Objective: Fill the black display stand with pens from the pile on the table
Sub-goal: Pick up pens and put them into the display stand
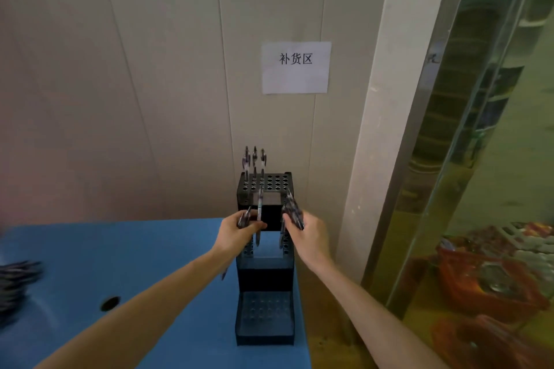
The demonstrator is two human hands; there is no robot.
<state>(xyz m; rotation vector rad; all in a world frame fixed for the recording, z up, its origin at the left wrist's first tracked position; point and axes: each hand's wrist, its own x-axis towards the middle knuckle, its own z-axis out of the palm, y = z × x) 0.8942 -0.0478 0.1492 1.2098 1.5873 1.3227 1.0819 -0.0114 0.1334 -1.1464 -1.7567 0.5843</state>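
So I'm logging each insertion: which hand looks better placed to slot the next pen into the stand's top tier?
Probably the left hand: it pinches a single pen whose upper end already reaches the top tier of the black stand. The right hand grips a bundle of pens, harder to place singly.

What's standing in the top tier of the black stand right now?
Three pens stand upright in the back-left holes of the stand's top tier; the other holes visible there look empty. Its front-edge holes are partly hidden by the pens both hands hold.
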